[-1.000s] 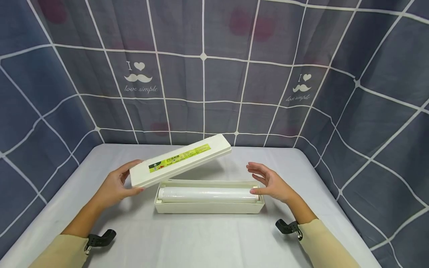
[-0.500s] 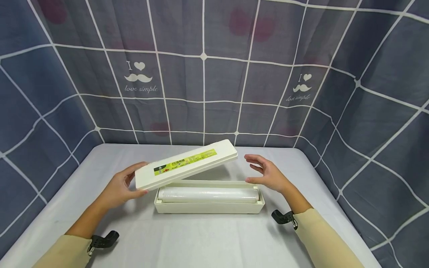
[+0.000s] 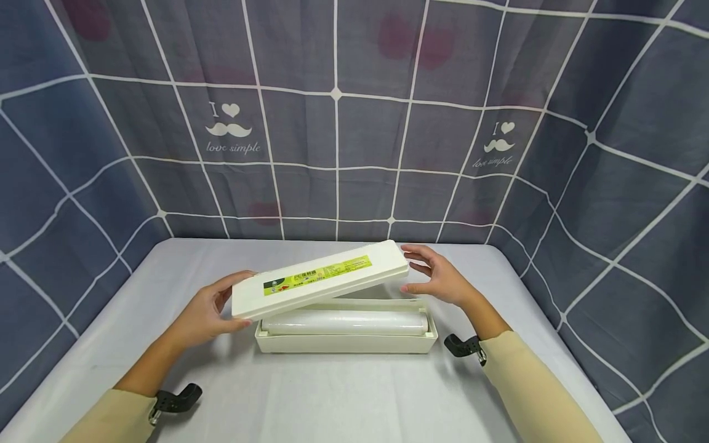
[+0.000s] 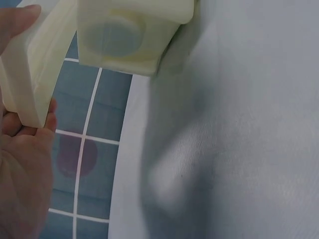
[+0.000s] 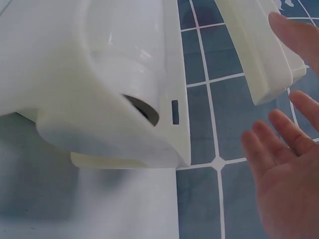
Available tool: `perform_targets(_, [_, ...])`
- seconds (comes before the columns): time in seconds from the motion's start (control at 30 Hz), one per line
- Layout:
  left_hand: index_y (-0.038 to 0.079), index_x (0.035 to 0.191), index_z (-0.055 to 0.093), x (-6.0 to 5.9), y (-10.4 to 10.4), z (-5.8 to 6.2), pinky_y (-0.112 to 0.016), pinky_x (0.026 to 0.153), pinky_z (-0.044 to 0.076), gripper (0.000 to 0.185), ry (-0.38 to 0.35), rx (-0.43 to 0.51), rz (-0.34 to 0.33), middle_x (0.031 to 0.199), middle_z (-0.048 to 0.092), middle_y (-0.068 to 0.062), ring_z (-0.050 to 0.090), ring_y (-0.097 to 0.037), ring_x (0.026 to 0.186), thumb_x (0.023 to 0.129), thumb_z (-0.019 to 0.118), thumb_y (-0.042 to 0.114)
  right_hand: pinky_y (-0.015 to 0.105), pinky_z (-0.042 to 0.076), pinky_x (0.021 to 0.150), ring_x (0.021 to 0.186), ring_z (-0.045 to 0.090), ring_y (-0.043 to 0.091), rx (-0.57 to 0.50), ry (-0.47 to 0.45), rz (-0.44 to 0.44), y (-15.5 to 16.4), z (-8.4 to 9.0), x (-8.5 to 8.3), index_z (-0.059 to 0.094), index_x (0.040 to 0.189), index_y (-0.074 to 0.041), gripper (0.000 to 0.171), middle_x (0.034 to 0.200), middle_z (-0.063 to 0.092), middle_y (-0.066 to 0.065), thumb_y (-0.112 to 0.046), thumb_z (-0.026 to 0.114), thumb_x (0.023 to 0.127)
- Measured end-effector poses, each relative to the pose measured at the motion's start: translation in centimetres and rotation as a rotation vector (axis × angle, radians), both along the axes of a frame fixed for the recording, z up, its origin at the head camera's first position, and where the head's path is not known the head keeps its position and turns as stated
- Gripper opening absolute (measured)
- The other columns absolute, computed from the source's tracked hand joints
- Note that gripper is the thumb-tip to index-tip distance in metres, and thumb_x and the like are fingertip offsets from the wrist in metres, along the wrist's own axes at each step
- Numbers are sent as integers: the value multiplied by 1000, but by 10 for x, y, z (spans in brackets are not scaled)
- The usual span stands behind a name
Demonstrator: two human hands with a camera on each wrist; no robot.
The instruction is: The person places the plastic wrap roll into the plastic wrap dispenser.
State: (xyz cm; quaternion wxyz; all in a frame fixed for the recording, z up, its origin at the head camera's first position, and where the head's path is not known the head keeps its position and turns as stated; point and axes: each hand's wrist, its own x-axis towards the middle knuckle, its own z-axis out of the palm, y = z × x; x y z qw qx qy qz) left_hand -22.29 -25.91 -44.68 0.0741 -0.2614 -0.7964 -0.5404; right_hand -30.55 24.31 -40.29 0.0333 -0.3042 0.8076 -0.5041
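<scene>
Left hand grips lid at its left end; lid tilted over open box, long axis left-right. Right hand, fingers spread, empty, just beside lid's raised right end.

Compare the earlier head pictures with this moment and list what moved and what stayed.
The lid, gripped at one end by the left hand, has moved rightward and lower over the box. The right hand rose to the lid's far end, fingers open, not gripping it. The box and roll stayed put on the table.
</scene>
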Motion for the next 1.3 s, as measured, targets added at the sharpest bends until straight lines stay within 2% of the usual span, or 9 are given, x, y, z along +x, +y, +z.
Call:
perform_targets(0.2, [9,144,55,0,4,0,-6,103,41,86,-23,-22,-12,146,56,-7,51,1,130,68,93,-2,51,34,122,147,39,39,-10,-43,43,-2,6,2,39,153,-3,95,159,40,15,-3,91,74])
perform_targets(0.37, [12,145,56,0,6,0,-7,104,41,85,-44,-35,-36,146,57,-10,52,-1,130,69,93,1,50,31,124,150,36,37,20,-98,60,-1,6,1,36,156,-8,101,162,37,10,-6,93,72])
perform_targets(0.53, [13,146,55,1,8,2,-10,104,43,85,-62,-29,-68,147,56,-8,53,-4,131,70,93,1,49,30,124,152,33,37,49,-103,70,0,4,-1,37,156,-12,104,163,36,7,-9,95,71])
perform_targets(0.67, [13,146,54,0,8,3,-9,106,41,85,-68,-33,-80,147,56,-8,52,-2,131,71,92,0,35,37,122,148,40,30,42,-106,112,1,4,-2,39,155,-10,102,160,40,8,-8,95,70])
perform_targets(0.8, [10,146,54,-1,8,4,-6,107,38,85,-61,-44,-84,148,55,-11,50,1,132,71,91,0,22,48,107,134,53,20,37,-106,149,1,4,-1,43,153,-10,97,155,45,11,-5,94,70])
perform_targets(0.97, [9,146,53,-3,8,6,-8,105,41,86,-67,-26,-106,147,55,-11,52,-1,130,70,90,-3,23,54,97,121,60,16,47,-92,168,1,4,0,47,150,-10,92,149,49,14,-5,93,71])
perform_targets(1.3, [9,146,53,-6,9,11,-10,107,41,86,-39,-34,-124,146,56,-8,52,-2,131,70,91,-2,23,53,99,122,60,18,41,-73,155,3,4,2,49,148,-7,89,147,51,13,-5,94,70])
